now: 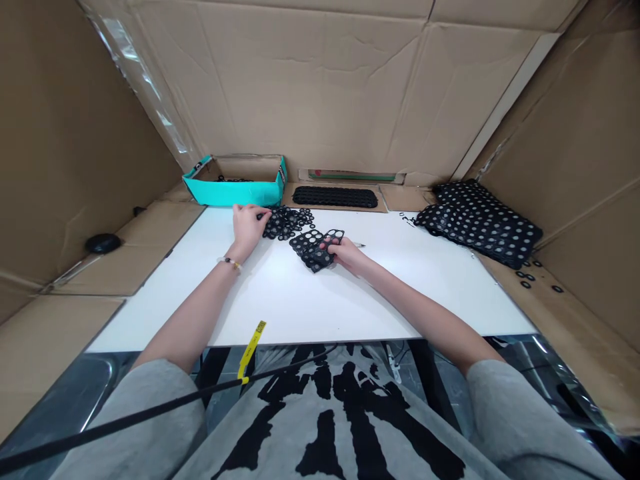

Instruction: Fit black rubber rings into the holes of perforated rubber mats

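Note:
My left hand (247,228) is closed in a pinch at the left edge of a pile of small black rings (285,223). A dark bit, which looks like one of the rings, shows between its thumb and fingertips. In my right hand (347,255) is a black sheet with rows of round holes (334,237), gripped between thumb and fingers and tilted up. Under and beside it lie more black perforated sheets (306,245) on the white tabletop (290,300), partly overlapping, so I cannot tell which are held. A pen tip (360,245) pokes out behind my right hand.
A turquoise box (235,193) with black pieces inside stands at the back left. Behind the pile lies a black perforated stack (335,197). More perforated black sheets (485,220) are heaped at the right, near loose rings (525,285). Cardboard walls (310,87) enclose the table. A black strap (150,410) crosses in front.

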`<state>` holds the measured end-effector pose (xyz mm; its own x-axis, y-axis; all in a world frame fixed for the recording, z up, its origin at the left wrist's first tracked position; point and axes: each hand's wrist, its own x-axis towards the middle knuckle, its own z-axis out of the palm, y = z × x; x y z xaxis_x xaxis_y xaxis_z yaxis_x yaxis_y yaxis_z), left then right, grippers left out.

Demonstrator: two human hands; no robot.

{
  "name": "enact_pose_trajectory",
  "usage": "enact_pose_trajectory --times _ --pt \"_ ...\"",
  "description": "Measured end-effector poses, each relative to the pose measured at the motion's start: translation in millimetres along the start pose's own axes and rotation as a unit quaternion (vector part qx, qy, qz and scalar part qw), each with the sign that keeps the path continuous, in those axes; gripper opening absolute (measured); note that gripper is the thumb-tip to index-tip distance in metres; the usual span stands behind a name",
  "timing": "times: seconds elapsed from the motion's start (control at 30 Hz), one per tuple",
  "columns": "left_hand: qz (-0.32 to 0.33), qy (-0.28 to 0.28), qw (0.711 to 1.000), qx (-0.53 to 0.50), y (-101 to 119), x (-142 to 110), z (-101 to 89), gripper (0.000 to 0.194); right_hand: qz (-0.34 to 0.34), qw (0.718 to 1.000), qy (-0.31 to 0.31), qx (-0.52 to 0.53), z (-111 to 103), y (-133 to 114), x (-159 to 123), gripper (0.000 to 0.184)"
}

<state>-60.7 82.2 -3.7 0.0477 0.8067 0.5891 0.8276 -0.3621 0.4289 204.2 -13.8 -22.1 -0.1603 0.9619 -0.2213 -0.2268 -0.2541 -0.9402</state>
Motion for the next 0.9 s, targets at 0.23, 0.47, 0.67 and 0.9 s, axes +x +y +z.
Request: enact_pose_trajectory --times 0.23,0.47,0.67,0.9 --pt "0.067 -0.041 0.996 -0.038 31.2 -2.1 -8.9 0.035 0.003 1.0 0.0 -0.003 0.8 -1.0 -0.2 0.027" --pt "0.121 -0.292 0.938 -0.141 87.2 -30.9 0.4 0.037 -0.017 1.0 -0.012 0.009 -0.5 2.7 3.9 0.031" --pt "-0.024 -0.319 0.905 -0.281 82.0 -38.4 21.2 0.039 -0.04 0.999 -0.024 -0.024 0.5 6.6 5.4 0.028" --pt "-0.145 -0.048 0.955 -0.253 34.1 -7.8 19.8 0.029 -0.038 0.999 -0.029 -0.019 4.6 3.4 0.6 0.025"
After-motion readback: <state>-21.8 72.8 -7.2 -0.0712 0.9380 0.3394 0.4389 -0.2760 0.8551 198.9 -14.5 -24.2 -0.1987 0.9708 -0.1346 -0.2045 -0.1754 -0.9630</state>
